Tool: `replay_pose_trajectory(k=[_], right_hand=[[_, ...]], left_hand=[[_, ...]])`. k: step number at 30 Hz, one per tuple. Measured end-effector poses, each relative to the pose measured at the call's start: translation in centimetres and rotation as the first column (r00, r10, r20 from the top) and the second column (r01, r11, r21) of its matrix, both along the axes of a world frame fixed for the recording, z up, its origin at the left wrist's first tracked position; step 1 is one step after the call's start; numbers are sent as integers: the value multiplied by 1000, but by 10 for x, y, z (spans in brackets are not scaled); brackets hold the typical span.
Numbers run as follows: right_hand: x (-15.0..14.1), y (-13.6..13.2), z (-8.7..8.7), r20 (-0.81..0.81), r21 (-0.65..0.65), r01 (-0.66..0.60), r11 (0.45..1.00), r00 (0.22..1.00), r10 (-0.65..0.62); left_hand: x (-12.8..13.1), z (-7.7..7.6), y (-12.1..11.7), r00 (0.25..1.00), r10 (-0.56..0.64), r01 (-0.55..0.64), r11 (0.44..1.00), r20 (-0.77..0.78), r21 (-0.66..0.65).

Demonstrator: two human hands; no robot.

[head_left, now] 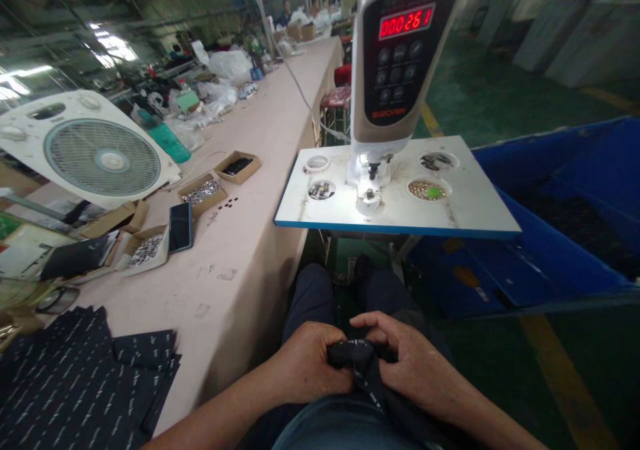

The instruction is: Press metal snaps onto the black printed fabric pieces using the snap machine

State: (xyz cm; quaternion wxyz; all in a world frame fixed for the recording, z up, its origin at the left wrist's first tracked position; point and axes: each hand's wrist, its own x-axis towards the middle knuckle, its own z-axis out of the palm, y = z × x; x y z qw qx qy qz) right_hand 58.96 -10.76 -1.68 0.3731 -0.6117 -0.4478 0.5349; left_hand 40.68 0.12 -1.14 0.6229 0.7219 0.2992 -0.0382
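Note:
A dark piece of printed fabric [367,368] is bunched over my lap, with small white lettering on it. My left hand [316,363] grips its left side, thumb and fingers closed on the cloth. On the other side, my right hand [407,357] holds the same cloth, its index finger stretched out over the top. Part of the fabric is hidden behind the right hand and wrist. Beyond my knees stands a snap-fastening machine [395,57], its red display lit, on a small white table [320,217]. Neither hand touches the machine.
The long bench [260,230] at left carries a stack of printed dark fabric [75,377], a phone [181,227], a box fan [107,157], a green bottle [167,140] and small boxes of metal parts [203,193]. At right stands a large blue bin [565,150].

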Motion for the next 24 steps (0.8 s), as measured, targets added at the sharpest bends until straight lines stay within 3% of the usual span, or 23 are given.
replay_pose_trajectory(k=[4, 10, 14, 17, 19, 21, 23, 24], right_hand=[[5, 2, -10, -211, -79, -14, 997, 977, -3], [16, 10, -32, -463, -133, -90, 987, 886, 18], [18, 16, -45, -520, -159, -76, 984, 854, -18], [28, 21, -46, -529, -195, -91, 977, 848, -26], [43, 23, -33, -455, -215, -8, 977, 886, -92], [62, 21, -7, -253, -151, 235, 960, 930, -268], [78, 15, 27, 8, 53, 509, 859, 860, -510], [83, 11, 44, 134, 168, 569, 805, 796, -591]], left_hand=[[2, 2, 1, 996, 3, 15, 979, 85, -205], [3, 6, 4, 991, 4, 52, 914, 136, -403], [1, -1, 4, 991, 78, -22, 888, 105, -459], [0, -6, 5, 991, 126, -85, 870, 52, -486], [0, -7, 6, 984, 176, -144, 850, 16, -507], [1, -5, 8, 974, 229, -196, 828, -3, -525], [4, -4, 9, 967, 256, -224, 816, -14, -533], [5, -3, 9, 964, 264, -233, 815, -18, -530]])
